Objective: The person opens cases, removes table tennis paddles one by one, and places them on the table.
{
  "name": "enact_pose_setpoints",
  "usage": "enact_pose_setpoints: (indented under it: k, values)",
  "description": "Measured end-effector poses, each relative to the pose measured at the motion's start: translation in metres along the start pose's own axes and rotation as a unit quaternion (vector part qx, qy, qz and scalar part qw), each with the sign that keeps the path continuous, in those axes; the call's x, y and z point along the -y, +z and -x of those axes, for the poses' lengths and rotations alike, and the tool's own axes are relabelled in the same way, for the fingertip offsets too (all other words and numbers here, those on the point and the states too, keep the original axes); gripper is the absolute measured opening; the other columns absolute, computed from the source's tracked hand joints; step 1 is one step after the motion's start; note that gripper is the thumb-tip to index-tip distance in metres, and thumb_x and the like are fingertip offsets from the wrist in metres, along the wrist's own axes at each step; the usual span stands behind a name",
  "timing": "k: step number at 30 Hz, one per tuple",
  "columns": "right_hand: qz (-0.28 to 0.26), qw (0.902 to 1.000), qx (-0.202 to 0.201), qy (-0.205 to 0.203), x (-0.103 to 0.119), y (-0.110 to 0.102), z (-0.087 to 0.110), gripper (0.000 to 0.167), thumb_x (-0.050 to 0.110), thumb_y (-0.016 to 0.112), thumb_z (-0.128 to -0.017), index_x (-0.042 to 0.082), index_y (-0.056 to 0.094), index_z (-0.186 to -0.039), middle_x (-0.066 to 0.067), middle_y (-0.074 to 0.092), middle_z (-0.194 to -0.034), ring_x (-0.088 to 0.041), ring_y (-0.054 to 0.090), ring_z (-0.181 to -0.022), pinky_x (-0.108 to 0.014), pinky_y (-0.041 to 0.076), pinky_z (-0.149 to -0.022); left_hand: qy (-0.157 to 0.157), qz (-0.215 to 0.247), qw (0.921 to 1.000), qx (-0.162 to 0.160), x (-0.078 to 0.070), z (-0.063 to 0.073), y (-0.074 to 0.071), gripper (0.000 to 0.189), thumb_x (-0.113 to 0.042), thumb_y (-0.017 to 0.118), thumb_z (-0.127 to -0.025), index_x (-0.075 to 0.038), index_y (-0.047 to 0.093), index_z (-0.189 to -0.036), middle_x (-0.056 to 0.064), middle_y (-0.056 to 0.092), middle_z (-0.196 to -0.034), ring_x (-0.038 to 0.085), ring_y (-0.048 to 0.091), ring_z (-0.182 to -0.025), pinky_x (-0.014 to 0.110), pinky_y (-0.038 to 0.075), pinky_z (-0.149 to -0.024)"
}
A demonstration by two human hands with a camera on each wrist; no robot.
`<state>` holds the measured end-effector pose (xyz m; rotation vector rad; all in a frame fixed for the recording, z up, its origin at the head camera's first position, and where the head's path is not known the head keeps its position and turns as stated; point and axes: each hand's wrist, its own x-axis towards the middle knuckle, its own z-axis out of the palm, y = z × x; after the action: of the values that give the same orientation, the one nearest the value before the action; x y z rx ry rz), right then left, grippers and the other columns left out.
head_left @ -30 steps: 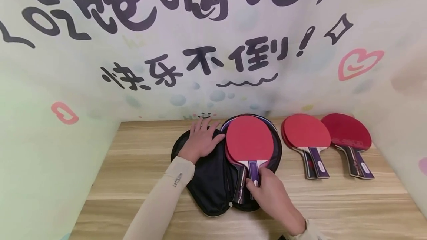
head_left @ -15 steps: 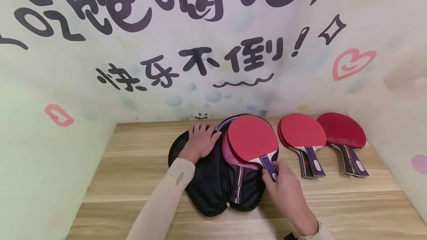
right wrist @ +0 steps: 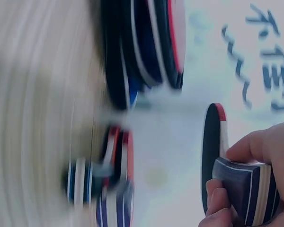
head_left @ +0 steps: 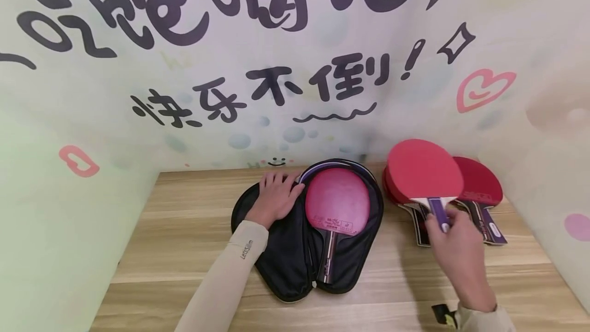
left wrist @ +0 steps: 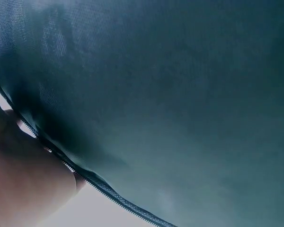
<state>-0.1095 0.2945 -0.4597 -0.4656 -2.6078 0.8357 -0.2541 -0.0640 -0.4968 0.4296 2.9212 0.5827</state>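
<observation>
My right hand (head_left: 461, 255) grips the purple-and-white handle of a red table tennis paddle (head_left: 425, 170), raised over the paddles at the right. In the right wrist view, thumb and fingers wrap the striped paddle handle (right wrist: 241, 187). A black zippered paddle case (head_left: 286, 250) lies unfolded at mid-table. Inside its right half rests a pinkish-red paddle (head_left: 338, 201) with a dark handle. My left hand (head_left: 275, 196) rests on the upper part of the case's left flap, fingers spread. Dark case fabric (left wrist: 180, 104) and a zipper edge fill most of the left wrist view.
On the right, a red paddle pair (head_left: 392, 188) lies partly hidden beneath the raised paddle. Beside it are dark-red paddles (head_left: 484, 183), overlapped with handles toward me. A printed wall cloth (head_left: 230, 137) borders the wooden table (head_left: 184, 224) at the back and sides.
My right hand has lifted the red paddle out of the case and carried it rightward over the other paddles. The pinkish paddle beneath is now uncovered. My left hand stays on the flap.
</observation>
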Motion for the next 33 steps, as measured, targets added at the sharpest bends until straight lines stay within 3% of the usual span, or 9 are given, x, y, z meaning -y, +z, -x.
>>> enact_pose_setpoints:
  k: [6, 10, 14, 19, 27, 33]
  values:
    - [0.052, 0.9962, 0.038, 0.059, -0.047, -0.018, -0.03, 0.055, 0.027, 0.056, -0.097, -0.022, 0.053, -0.123, -0.036, 0.064, -0.095, -0.041, 0.061, -0.072, -0.035, 0.041, -0.051, 0.001, 0.006, 1.0, 0.0, -0.001, 0.0, 0.001, 0.056, -0.053, 0.03, -0.109, -0.029, 0.036, -0.159, 0.013, 0.04, -0.157, 0.039, 0.026, -0.145, 0.059, 0.015, -0.124]
    - [0.076, 0.9932, 0.03, 0.082, -0.07, -0.024, -0.044, 0.048, 0.028, 0.054, -0.097, -0.018, 0.056, -0.113, -0.034, 0.063, -0.091, -0.043, 0.06, -0.074, -0.037, 0.039, -0.052, 0.002, 0.005, 1.0, 0.0, 0.0, 0.0, 0.002, 0.056, -0.053, 0.03, -0.109, -0.027, 0.038, -0.158, 0.013, 0.041, -0.156, 0.039, 0.027, -0.144, 0.06, 0.016, -0.123]
    - [0.082, 0.9905, 0.03, 0.106, -0.086, -0.027, -0.054, 0.039, 0.028, 0.053, -0.097, -0.01, 0.056, -0.101, -0.026, 0.059, -0.084, -0.036, 0.055, -0.07, -0.034, 0.036, -0.05, -0.001, 0.008, 1.0, -0.002, 0.001, 0.0, 0.002, 0.057, -0.053, 0.031, -0.108, -0.026, 0.039, -0.158, 0.014, 0.042, -0.156, 0.039, 0.027, -0.145, 0.06, 0.016, -0.123]
    - [0.088, 0.99, 0.032, 0.106, -0.099, -0.029, -0.063, 0.034, 0.028, 0.052, -0.096, -0.006, 0.058, -0.091, -0.022, 0.06, -0.075, -0.034, 0.054, -0.065, -0.034, 0.034, -0.05, -0.002, 0.01, 0.9999, -0.003, 0.003, -0.001, 0.004, 0.056, -0.054, 0.031, -0.108, -0.027, 0.039, -0.157, 0.014, 0.042, -0.156, 0.039, 0.028, -0.144, 0.061, 0.017, -0.123]
    - [0.091, 0.989, 0.038, 0.11, -0.108, -0.023, -0.06, 0.034, 0.027, 0.054, -0.095, -0.004, 0.056, -0.081, -0.018, 0.056, -0.071, -0.028, 0.05, -0.059, -0.034, 0.036, -0.045, 0.0, 0.008, 1.0, -0.006, 0.005, -0.004, 0.009, 0.056, -0.053, 0.031, -0.109, -0.027, 0.039, -0.158, 0.012, 0.043, -0.154, 0.038, 0.03, -0.142, 0.059, 0.018, -0.123]
    - [0.11, 0.9867, 0.071, 0.096, -0.108, -0.023, -0.061, 0.043, 0.028, 0.053, -0.098, -0.014, 0.061, -0.098, -0.022, 0.057, -0.075, -0.031, 0.052, -0.065, -0.033, 0.036, -0.047, -0.003, 0.014, 0.9999, -0.004, 0.005, -0.004, 0.009, 0.056, -0.053, 0.031, -0.109, -0.027, 0.039, -0.158, 0.012, 0.042, -0.155, 0.038, 0.029, -0.143, 0.059, 0.016, -0.124]
